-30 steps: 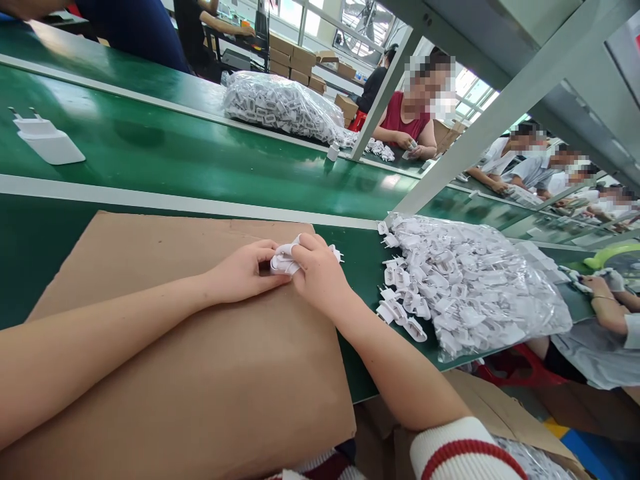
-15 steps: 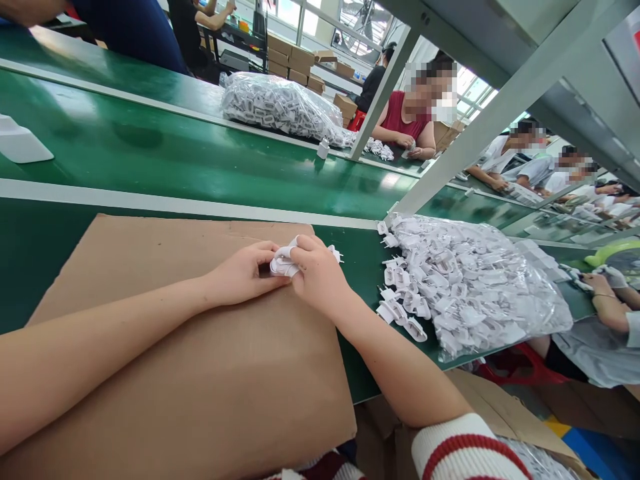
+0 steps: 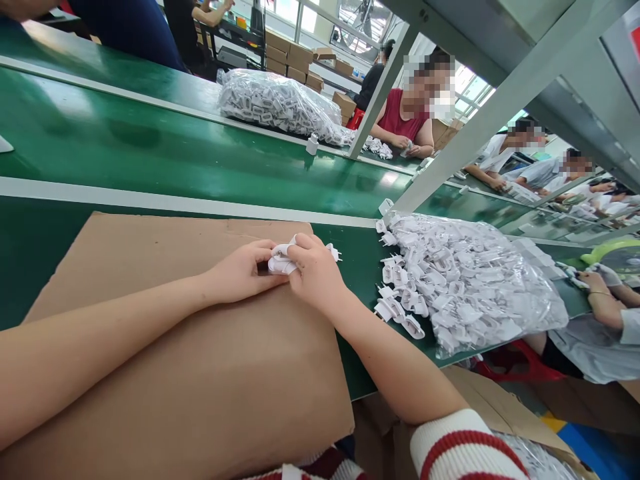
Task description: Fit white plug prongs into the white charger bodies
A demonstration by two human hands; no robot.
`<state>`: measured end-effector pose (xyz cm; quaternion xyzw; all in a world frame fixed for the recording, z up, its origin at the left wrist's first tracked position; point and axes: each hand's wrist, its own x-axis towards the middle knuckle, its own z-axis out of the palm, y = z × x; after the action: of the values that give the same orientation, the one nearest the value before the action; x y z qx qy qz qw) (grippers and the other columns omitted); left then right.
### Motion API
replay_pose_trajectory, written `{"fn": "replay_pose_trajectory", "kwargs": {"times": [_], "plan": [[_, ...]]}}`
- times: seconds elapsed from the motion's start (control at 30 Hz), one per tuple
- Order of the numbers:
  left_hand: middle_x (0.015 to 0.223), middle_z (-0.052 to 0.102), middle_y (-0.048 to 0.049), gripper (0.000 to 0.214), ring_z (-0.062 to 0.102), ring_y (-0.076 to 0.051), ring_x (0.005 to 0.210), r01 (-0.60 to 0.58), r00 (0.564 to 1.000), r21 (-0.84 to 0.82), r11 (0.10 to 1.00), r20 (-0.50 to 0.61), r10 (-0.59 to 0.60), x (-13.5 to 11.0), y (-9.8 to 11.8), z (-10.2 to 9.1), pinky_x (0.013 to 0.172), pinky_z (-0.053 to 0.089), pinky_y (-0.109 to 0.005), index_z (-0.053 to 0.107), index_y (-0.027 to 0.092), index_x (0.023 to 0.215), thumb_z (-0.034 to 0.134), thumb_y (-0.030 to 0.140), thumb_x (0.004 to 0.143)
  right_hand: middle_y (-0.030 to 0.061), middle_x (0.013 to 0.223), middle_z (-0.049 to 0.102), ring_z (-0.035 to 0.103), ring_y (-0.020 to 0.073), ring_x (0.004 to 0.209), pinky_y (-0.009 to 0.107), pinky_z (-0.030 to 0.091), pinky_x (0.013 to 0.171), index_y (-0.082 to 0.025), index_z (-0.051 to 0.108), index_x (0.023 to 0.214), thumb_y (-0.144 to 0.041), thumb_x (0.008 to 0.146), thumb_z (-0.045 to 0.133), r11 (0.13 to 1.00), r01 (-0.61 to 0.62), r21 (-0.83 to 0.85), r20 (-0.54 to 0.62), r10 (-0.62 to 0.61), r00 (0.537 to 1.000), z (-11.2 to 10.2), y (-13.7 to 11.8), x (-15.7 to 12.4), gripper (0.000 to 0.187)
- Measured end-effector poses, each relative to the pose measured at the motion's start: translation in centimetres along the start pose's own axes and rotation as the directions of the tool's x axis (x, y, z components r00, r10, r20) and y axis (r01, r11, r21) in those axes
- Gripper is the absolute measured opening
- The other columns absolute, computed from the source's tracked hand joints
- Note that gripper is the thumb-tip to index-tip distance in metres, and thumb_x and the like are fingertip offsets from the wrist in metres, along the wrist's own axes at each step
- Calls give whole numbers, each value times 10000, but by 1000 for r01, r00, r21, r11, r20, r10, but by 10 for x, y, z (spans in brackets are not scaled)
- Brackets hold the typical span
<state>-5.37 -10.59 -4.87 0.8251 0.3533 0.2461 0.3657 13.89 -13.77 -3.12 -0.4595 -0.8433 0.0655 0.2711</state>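
Note:
Both my hands rest on a brown cardboard sheet (image 3: 165, 347) laid on the green table. My left hand (image 3: 243, 270) and my right hand (image 3: 315, 273) meet at the sheet's far right corner, fingers closed round a small bunch of white plug parts (image 3: 280, 261). Metal pins of one part stick out just beyond my right hand. A clear plastic bag of white plug parts (image 3: 475, 287) lies to the right, with several loose ones spilled at its open left end.
A green conveyor belt (image 3: 175, 153) runs behind the cardboard, carrying a small white part (image 3: 312, 144). A second bag of parts (image 3: 280, 107) lies on the far side. Other people sit along the line at the right. A slanted metal post (image 3: 450, 153) rises by the bag.
My hands have stayed in place on the plug parts. The white charger on the belt has slid left almost out of view, and the small white part has also moved left.

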Motion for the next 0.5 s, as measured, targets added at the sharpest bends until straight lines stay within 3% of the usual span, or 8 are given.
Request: {"fn": "replay_pose_trajectory", "kwargs": {"times": [0.27,0.37,0.5], "plan": [[1075,650,-29,374,617,-199,931,44,999,-10,999,16,-44,0,1,-1,764,493,-280,715,213,937,675,577,858,38,826,478,479,215,831,349,441,747,-225,506,743,-44,789,502,997,-33,66,-71,38,997,-1,5,-6,186],[1047,653,-32,375,617,-202,940,30,999,-19,999,21,-30,0,1,-1,768,495,-280,707,208,903,665,579,865,31,838,476,477,218,849,431,454,965,-232,557,775,-15,758,483,1000,23,9,-29,-22,999,-4,1,-4,229],[1017,652,-37,389,617,-204,926,19,1000,-15,1000,18,-19,1,0,0,759,495,-286,703,202,902,650,587,872,17,844,484,486,207,847,497,328,1167,-241,620,843,16,727,466,998,34,-56,12,-33,999,-7,-6,1,322]]}}
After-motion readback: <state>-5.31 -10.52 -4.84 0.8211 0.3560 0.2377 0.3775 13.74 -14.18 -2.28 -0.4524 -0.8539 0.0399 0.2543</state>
